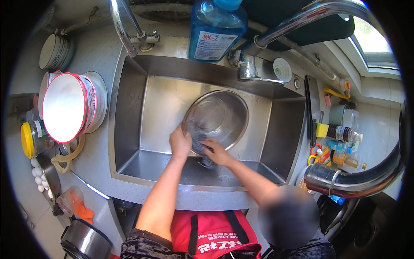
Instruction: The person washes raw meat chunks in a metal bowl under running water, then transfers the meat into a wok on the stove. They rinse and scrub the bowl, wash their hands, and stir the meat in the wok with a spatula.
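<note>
A round stainless steel basin sits tilted in the metal sink, with some cloudy liquid or wet sheen inside. My left hand grips its rim at the near left. Over the near rim, my right hand has its fingers closed on a grey scrubbing cloth or pad, pressed against the basin. The cloth is blurred and partly covered by my fingers, so its exact kind is unclear. Part of it hangs outside the rim, towards the sink's front wall.
Behind the sink stand a blue detergent bottle and a chrome faucet. Stacked bowls occupy the left counter. A cleaver-like black knife and several bottles line the right. A red bag is below the front edge.
</note>
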`<action>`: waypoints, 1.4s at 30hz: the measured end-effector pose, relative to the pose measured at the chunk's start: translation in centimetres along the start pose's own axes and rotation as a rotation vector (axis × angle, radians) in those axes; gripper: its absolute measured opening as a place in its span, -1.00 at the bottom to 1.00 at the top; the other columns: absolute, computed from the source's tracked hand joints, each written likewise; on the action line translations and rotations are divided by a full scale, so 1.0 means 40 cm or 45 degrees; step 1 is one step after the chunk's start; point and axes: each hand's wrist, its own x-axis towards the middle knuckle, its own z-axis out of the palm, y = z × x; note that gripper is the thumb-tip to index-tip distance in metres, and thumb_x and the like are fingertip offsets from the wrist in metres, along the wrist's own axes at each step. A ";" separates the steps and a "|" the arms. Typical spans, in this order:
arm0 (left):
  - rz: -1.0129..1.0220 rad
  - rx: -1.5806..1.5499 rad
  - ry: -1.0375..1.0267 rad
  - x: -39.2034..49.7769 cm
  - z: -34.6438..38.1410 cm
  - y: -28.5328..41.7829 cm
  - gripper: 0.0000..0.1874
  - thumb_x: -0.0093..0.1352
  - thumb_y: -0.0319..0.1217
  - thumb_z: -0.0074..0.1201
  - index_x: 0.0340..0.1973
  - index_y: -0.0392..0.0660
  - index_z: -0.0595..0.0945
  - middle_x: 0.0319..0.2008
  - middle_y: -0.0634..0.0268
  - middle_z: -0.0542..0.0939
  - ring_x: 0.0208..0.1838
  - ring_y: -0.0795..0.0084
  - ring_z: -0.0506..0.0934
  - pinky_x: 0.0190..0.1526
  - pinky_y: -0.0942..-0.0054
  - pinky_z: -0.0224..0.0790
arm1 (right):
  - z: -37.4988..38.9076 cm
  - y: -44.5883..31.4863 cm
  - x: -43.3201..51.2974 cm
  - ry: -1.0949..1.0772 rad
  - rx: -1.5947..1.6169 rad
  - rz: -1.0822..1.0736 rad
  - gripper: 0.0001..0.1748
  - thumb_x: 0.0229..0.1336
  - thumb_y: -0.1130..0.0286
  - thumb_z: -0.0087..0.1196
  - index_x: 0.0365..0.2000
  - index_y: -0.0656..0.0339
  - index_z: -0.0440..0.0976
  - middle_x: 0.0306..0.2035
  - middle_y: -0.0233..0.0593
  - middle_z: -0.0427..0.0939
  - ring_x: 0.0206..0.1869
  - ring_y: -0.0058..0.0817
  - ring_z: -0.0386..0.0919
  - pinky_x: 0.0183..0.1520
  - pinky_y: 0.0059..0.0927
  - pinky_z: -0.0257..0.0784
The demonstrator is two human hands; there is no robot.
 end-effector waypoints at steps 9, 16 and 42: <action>0.118 0.263 -0.254 0.043 0.042 -0.019 -0.70 0.15 -0.37 -0.01 -0.23 -0.18 0.61 -0.35 -0.08 0.61 -0.19 -0.12 0.56 -0.07 0.10 0.40 | 0.031 0.024 -0.022 0.034 0.045 -0.087 -0.74 0.09 0.40 0.01 -0.20 0.29 0.46 -0.08 0.04 0.44 -0.03 -0.02 0.41 0.04 -0.08 0.34; 0.101 -0.186 -0.192 0.108 0.026 0.018 -0.49 0.13 -0.27 0.23 -0.02 -0.18 0.54 -0.26 0.00 0.64 -0.17 0.12 0.61 -0.06 0.27 0.43 | -0.005 0.055 -0.001 -0.204 -0.590 0.556 -0.60 0.00 0.46 0.08 -0.08 0.25 0.36 -0.08 0.08 0.40 0.04 -0.01 0.39 0.08 -0.09 0.34; 0.071 0.182 -0.164 -0.006 0.020 -0.036 -0.69 0.19 -0.34 0.00 -0.18 -0.18 0.57 -0.35 -0.05 0.62 -0.22 -0.10 0.57 -0.12 0.07 0.39 | -0.010 0.129 -0.047 -0.231 0.062 -0.077 -0.71 -0.12 0.32 0.10 -0.29 0.12 0.59 -0.14 -0.18 0.54 -0.09 -0.27 0.45 0.01 -0.28 0.31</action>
